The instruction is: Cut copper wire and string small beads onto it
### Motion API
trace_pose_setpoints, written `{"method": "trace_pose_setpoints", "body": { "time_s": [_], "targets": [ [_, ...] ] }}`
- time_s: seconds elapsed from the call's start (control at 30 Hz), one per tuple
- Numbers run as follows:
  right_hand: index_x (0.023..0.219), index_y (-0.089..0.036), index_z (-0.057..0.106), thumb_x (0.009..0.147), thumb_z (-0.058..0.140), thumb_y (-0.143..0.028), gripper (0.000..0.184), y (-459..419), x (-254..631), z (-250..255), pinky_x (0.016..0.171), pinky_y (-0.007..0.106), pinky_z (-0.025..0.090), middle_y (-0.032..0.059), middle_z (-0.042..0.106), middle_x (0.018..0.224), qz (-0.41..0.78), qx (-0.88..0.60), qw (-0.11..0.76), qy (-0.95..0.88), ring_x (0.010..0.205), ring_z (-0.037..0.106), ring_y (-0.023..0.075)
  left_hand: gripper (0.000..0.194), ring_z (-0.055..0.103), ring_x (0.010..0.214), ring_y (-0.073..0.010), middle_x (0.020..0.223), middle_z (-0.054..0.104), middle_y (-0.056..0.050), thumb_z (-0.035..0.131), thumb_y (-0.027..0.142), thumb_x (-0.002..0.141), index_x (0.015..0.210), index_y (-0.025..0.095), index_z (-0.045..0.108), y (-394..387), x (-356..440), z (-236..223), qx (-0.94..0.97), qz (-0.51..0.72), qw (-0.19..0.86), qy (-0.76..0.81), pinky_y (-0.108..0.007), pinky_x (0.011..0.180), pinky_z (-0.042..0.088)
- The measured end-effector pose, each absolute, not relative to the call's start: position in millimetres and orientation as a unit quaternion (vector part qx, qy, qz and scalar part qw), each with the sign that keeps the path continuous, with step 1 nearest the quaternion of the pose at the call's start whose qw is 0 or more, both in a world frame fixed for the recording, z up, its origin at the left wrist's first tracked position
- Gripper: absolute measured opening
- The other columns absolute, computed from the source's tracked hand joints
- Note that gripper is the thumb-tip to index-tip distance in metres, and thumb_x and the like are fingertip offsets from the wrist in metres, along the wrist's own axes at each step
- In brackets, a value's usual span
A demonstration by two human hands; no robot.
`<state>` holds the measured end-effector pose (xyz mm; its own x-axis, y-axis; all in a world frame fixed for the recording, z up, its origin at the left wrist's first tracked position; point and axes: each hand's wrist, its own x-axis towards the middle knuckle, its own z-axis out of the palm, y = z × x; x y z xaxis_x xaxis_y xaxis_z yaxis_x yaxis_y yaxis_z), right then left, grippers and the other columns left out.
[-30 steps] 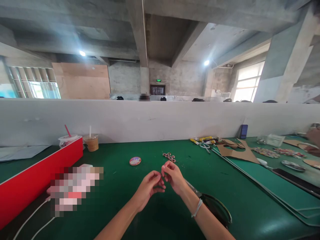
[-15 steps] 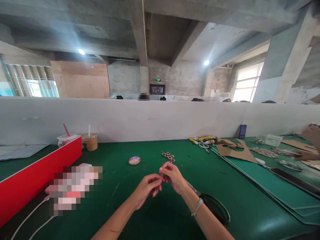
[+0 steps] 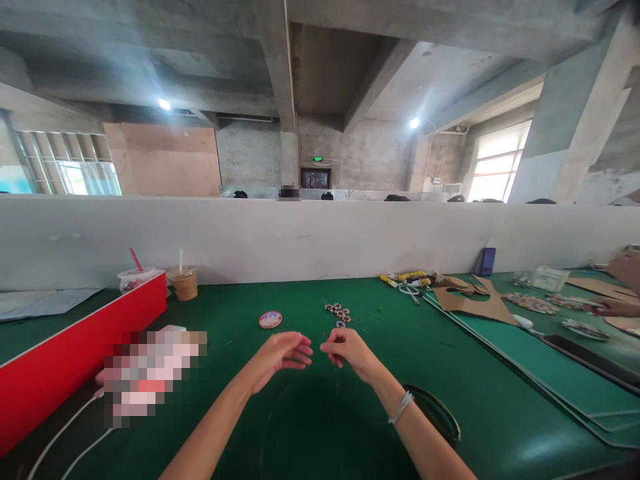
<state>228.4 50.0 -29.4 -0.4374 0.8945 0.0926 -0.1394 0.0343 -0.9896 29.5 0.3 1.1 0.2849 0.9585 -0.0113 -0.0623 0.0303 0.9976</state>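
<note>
My left hand (image 3: 285, 353) hovers above the green table (image 3: 300, 427) with its fingers parted and nothing visible in them. Across a small gap, my right hand (image 3: 347, 350) pinches a thin, nearly clear thread (image 3: 337, 383), faintly visible hanging below the fingers. Just beyond the right hand lies a small cluster of beads (image 3: 339, 311) in several little rings. A round, colourful disc (image 3: 270, 320) rests on the table past my left hand. Partly hidden beneath my right forearm are scissors with a dark looped handle (image 3: 447, 413).
Glue tubes (image 3: 413, 276) and white-handled scissors (image 3: 410, 291) lie right of centre near cut cardboard (image 3: 475, 303). A drink cup (image 3: 184, 283) stands by the red divider (image 3: 85, 360). A white partition (image 3: 300, 240) closes the back. A co-worker's hand (image 3: 613, 307) is at far right.
My hands were together at the fingertips and are now apart; the left moved left and its fingers opened. The right still pinches. The co-worker's hand at far right moved lower.
</note>
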Motion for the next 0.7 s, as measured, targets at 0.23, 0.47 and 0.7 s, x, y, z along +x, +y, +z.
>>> {"method": "trace_pose_setpoints", "body": {
  "time_s": [0.23, 0.47, 0.7],
  "targets": [
    [0.061, -0.015, 0.057, 0.058, 0.078, -0.034, 0.028, 45.5, 212.5, -37.7, 0.043, 0.021, 0.039, -0.0026, 0.06, 0.05, 0.628, -0.299, 0.441, -0.567, 0.042, 0.05, 0.0083, 0.021, 0.065, 0.056, -0.0179, 0.067, 0.064, -0.003, 0.065, 0.034, 0.075, 0.076, 0.013, 0.065, -3.2, 54.9, -19.1, 0.628, 0.389, 0.516, 0.434, -0.028, 0.054, 0.049],
    [0.069, -0.015, 0.063, 0.062, 0.076, -0.032, 0.023, 49.1, 214.0, -39.5, 0.053, 0.024, 0.043, -0.0004, 0.063, 0.059, 0.636, -0.274, 0.506, -0.515, 0.051, 0.055, 0.0099, 0.021, 0.066, 0.059, -0.0182, 0.069, 0.063, -0.002, 0.065, 0.034, 0.074, 0.076, 0.014, 0.063, -4.5, 63.7, -27.3, 0.571, 0.437, 0.542, 0.436, -0.029, 0.058, 0.05],
    [0.069, -0.016, 0.062, 0.062, 0.078, -0.031, 0.023, 46.3, 213.4, -37.0, 0.055, 0.023, 0.043, -0.0014, 0.061, 0.061, 0.657, -0.248, 0.542, -0.462, 0.053, 0.054, 0.0095, 0.025, 0.066, 0.063, -0.0183, 0.069, 0.064, -0.003, 0.068, 0.037, 0.073, 0.077, 0.014, 0.064, -7.3, 67.9, -25.9, 0.521, 0.481, 0.556, 0.434, -0.028, 0.059, 0.049]
  ]
}}
